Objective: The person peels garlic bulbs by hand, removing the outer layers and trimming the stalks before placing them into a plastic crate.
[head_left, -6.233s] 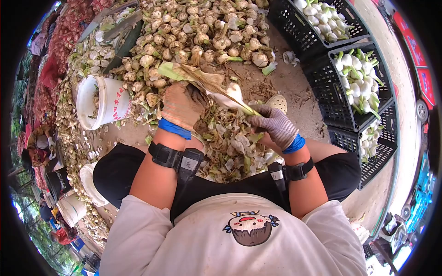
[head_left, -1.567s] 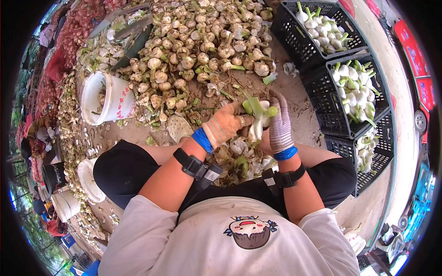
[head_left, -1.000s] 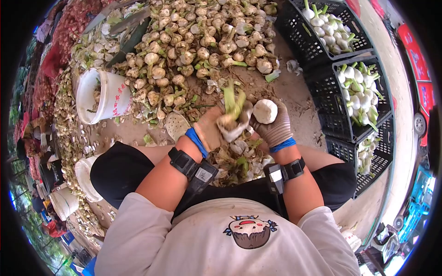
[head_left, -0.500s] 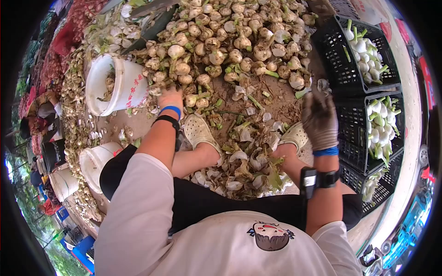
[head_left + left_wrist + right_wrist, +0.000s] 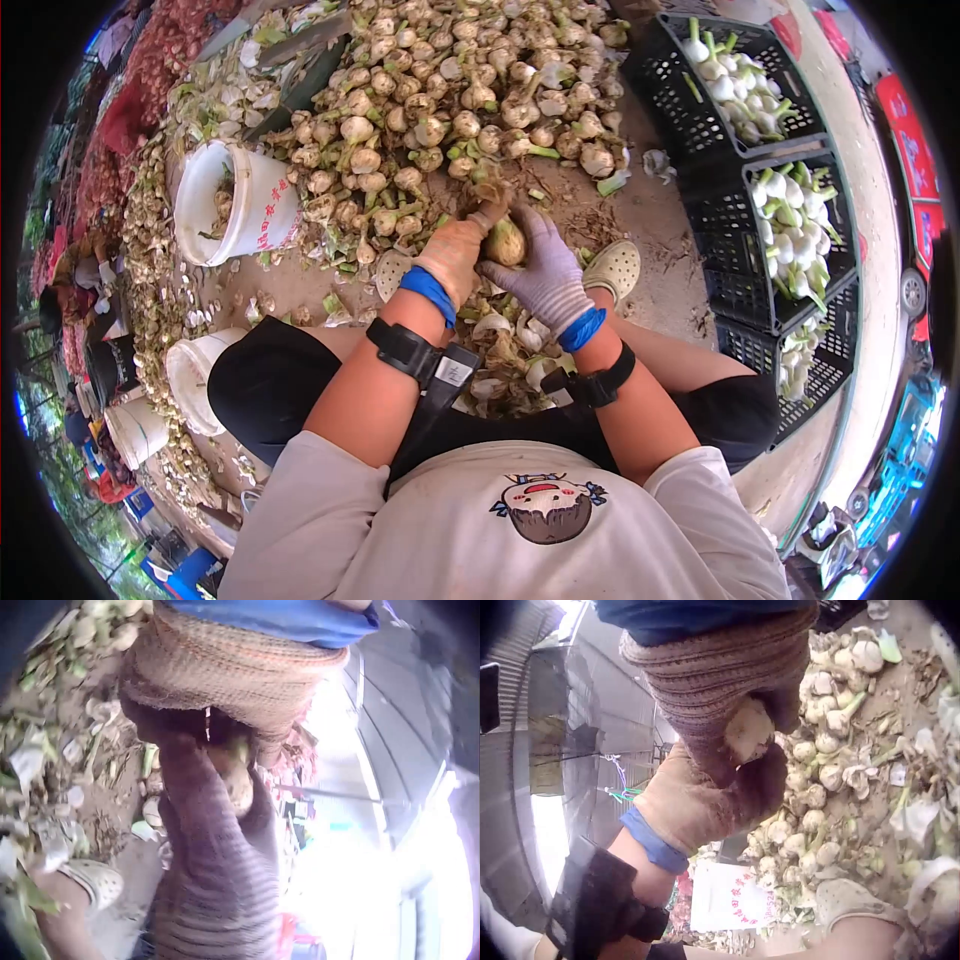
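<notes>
A brownish unpeeled garlic bulb [image 5: 505, 243] is held between both gloved hands above the husk litter. The left hand [image 5: 453, 256], in an orange-tan glove, grips its dry stalk end. The right hand [image 5: 545, 272], in a striped purple-grey glove, curls round the bulb's other side. In the left wrist view the bulb [image 5: 238, 786] shows partly between the left hand [image 5: 225, 671] and the right hand [image 5: 214, 855]. The right wrist view has the bulb's pale root end [image 5: 750, 731] against the right hand [image 5: 712, 690], with the left hand [image 5: 697, 799] below it.
A large heap of unpeeled garlic [image 5: 430, 90] lies ahead. A white bucket [image 5: 262, 205] stands at the left. Black crates [image 5: 705, 240] with white peeled garlic [image 5: 795, 225] line the right side. Loose husks [image 5: 500, 350] lie between the legs, near the shoes [image 5: 612, 270].
The white peeled bulb has left the right hand. Both hands, apart half a second ago, have come together in the middle, now holding an unpeeled bulb.
</notes>
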Demonstrator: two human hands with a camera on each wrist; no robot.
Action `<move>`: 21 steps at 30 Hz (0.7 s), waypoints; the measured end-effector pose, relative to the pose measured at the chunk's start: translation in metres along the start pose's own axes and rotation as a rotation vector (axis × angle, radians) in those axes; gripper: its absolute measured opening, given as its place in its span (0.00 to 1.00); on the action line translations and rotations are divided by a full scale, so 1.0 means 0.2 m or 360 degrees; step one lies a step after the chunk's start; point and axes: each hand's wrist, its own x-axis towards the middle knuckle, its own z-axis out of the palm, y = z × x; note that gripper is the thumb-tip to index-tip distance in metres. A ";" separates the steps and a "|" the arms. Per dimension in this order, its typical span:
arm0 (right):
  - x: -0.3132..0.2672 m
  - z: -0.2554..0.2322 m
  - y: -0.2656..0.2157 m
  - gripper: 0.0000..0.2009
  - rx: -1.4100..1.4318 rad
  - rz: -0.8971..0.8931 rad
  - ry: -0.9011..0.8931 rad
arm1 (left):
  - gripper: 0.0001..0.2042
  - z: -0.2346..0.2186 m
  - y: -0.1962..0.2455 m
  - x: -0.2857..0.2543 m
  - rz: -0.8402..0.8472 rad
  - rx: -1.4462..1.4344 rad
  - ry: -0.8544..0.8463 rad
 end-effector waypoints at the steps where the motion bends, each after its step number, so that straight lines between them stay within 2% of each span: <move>1: -0.04 -0.03 0.01 0.38 -0.0098 -0.0009 0.0007 | 0.30 0.08 -0.22 0.06 0.0003 -0.0761 0.0185; 2: -0.09 -0.07 0.02 0.38 -0.0198 -0.0017 0.0015 | 0.30 0.10 -0.14 0.06 0.0027 -0.0761 0.0171; 4: -0.21 -0.14 0.03 0.36 -0.0185 0.0031 0.0028 | 0.31 0.13 0.13 0.00 0.0370 -0.0113 0.0121; 5: -0.25 -0.16 0.06 0.36 -0.0266 -0.0040 0.0073 | 0.31 0.10 0.27 0.01 -0.0438 0.0043 -0.0193; 8: -0.32 -0.18 0.09 0.36 -0.0389 -0.0082 0.0156 | 0.29 0.14 0.36 -0.01 -0.0526 -0.0125 -0.0126; 9: -0.34 -0.19 0.09 0.35 -0.0379 -0.0057 0.0182 | 0.25 0.15 0.41 -0.06 -0.0555 -0.0532 0.0009; 11: -0.36 -0.20 0.09 0.34 -0.0360 -0.0039 0.0205 | 0.23 0.16 0.41 -0.09 -0.0464 -0.0589 0.0045; 13: -0.33 -0.24 0.09 0.30 0.1123 0.0246 -0.0226 | 0.21 0.13 0.41 -0.11 -0.0354 -0.0648 0.0114; 14: -0.33 -0.23 0.09 0.30 0.1122 0.0245 -0.0237 | 0.19 0.13 0.45 -0.14 -0.0409 -0.0883 0.0165; 15: -0.34 -0.22 0.09 0.27 0.1809 0.0380 -0.0136 | 0.17 0.14 0.48 -0.17 -0.0459 -0.1118 0.0217; 16: -0.34 -0.20 0.10 0.25 0.2493 0.0520 -0.0022 | 0.17 0.15 0.49 -0.18 -0.0460 -0.1123 0.0226; 17: -0.32 -0.22 0.13 0.23 0.2633 0.0660 -0.0087 | 0.15 0.17 0.50 -0.20 -0.0347 -0.1046 0.0133; 18: -0.31 -0.22 0.14 0.23 0.2630 0.0664 -0.0095 | 0.14 0.18 0.50 -0.21 -0.0235 -0.0965 0.0038; 19: -0.31 -0.21 0.15 0.23 0.2299 0.0802 -0.0015 | 0.18 0.17 0.46 -0.23 0.0020 -0.0165 0.0023; 20: -0.30 -0.21 0.16 0.22 0.1964 0.0927 0.0061 | 0.18 0.16 0.49 -0.25 0.0016 -0.0166 0.0023; 21: -0.27 -0.13 0.17 0.21 0.1292 0.0182 0.0602 | 0.18 0.13 0.55 -0.28 0.0221 -0.0372 -0.0136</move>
